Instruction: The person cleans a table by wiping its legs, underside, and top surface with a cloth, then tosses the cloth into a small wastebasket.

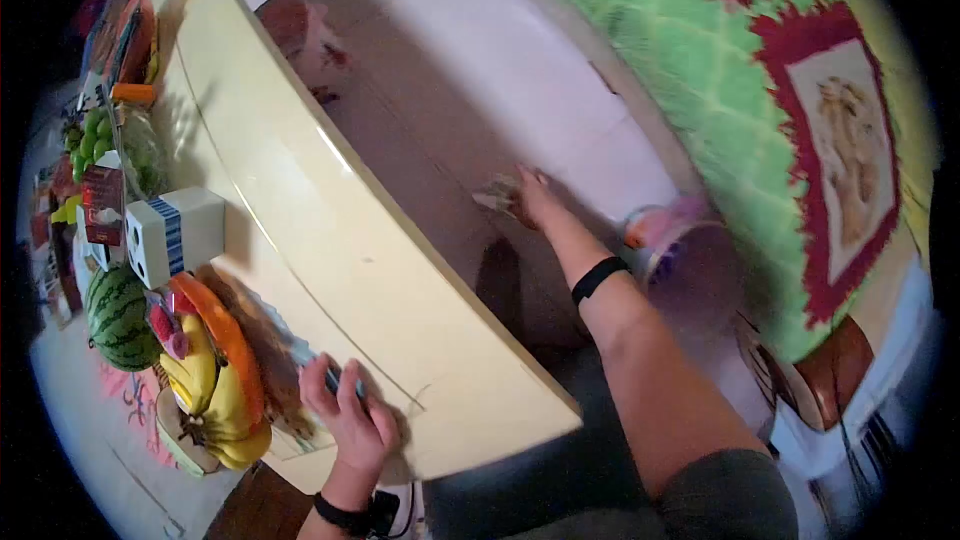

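My left hand (350, 415) is over the near end of the cream table (370, 270), its fingers curled around a thin blue item (335, 376). My right hand (528, 198) reaches down beside the table, above the tiled floor, with its fingers closed on a crumpled pale piece (495, 194) that looks like a wrapper or tissue. Left of my left hand lie yellow bananas (225, 405), an orange papaya-like fruit (225, 335) and a striped watermelon (120, 320).
A white box (200, 225) and green grapes (92, 140) stand along the table's far side. On the floor are a pinkish bin (290, 25) and a translucent bucket (690, 260). A green patterned blanket (690, 90) covers the right side.
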Demonstrator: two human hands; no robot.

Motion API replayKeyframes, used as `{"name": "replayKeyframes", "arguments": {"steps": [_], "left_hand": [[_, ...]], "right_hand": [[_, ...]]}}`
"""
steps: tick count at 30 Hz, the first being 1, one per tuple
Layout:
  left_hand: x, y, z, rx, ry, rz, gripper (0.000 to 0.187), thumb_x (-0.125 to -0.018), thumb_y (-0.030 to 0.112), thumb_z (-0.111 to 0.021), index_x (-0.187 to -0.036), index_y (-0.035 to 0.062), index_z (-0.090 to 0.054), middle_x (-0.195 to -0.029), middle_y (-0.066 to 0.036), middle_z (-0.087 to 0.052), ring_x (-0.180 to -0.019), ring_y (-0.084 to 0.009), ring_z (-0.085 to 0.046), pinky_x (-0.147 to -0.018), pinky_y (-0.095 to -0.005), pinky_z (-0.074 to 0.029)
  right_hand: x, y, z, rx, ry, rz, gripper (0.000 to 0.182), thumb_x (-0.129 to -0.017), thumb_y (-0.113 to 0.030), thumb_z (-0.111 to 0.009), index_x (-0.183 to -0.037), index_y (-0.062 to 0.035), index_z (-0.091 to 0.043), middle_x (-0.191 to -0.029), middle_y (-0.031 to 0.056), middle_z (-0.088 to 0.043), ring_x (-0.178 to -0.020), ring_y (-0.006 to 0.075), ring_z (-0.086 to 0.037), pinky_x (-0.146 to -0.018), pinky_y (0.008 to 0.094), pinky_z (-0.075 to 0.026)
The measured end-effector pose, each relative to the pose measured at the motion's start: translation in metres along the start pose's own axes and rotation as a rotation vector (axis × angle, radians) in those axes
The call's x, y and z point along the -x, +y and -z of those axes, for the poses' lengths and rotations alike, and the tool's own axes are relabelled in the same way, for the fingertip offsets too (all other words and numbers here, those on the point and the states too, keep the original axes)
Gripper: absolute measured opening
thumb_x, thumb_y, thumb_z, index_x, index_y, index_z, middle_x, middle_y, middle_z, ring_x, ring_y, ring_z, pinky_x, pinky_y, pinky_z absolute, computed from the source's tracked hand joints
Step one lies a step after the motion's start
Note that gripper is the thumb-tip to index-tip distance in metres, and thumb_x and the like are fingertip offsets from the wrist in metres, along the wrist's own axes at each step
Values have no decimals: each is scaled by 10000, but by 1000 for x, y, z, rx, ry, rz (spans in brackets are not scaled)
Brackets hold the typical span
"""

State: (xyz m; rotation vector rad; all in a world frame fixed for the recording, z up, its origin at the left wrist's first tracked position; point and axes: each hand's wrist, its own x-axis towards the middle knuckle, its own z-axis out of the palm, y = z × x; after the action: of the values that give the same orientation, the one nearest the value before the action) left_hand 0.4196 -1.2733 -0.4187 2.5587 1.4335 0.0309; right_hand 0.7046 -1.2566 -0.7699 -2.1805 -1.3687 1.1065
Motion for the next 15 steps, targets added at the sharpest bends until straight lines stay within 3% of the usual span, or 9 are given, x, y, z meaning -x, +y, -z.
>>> {"name": "replayKeyframes", "arguments": {"steps": [3, 6, 9, 13, 14, 15], "left_hand": [[2, -2, 2, -26, -46, 0, 525, -656, 76, -458, -1181, 49, -444, -1277, -252, -308, -1187, -446, -268, -1000, -597, -195], [0, -1, 1, -2, -34, -8, 536, -643, 79, -467, -1178, 52, -444, -1269, -248, -313, -1178, -444, -275, -1003, -596, -193], [0, 1, 3, 34, -12, -5, 546, -632, 84, -478, -1177, 55, -452, -1257, -243, -322, -1172, -440, -282, -1003, -601, -192], [-1, 1, -1, 59, 75, -26, 508, -649, 125, -510, -1154, 78, -499, -1237, -221, -347, -1159, -421, -319, -1016, -582, -199], [-2, 2, 2, 64, 49, -14, 505, -651, 130, -513, -1154, 78, -501, -1231, -215, -355, -1160, -417, -320, -1018, -576, -201], [-4, 5, 8, 71, 28, -5, 503, -654, 134, -516, -1154, 78, -503, -1225, -208, -364, -1162, -413, -321, -1021, -569, -203]], "right_hand": [[-52, 47, -88, 428, 117, 475, 293, -830, -147, -547, -1110, -102, -622, -1384, 113, -366, -1229, 387, -374, -1026, 359, -328], [-47, 57, -114, 413, 2, 287, 299, -801, -142, -572, -1093, -98, -620, -1294, 140, -457, -1181, 353, -435, -971, 390, -375], [-27, 40, -90, 442, -54, 168, 304, -782, -139, -589, -1081, -96, -618, -1233, 158, -518, -1149, 330, -475, -935, 411, -406], [68, -40, 44, 35, -380, -103, 428, -730, -121, -624, -1146, -63, -541, -1174, 175, -555, -1090, 305, -524, -886, 394, -431], [93, -44, 49, -323, -258, -199, 464, -732, -132, -629, -1175, -59, -511, -1148, 186, -564, -1070, 304, -535, -878, 390, -433], [121, -46, 56, -459, -125, -216, 500, -734, -142, -636, -1201, -55, -480, -1121, 193, -572, -1047, 305, -546, -872, 389, -434]]}}
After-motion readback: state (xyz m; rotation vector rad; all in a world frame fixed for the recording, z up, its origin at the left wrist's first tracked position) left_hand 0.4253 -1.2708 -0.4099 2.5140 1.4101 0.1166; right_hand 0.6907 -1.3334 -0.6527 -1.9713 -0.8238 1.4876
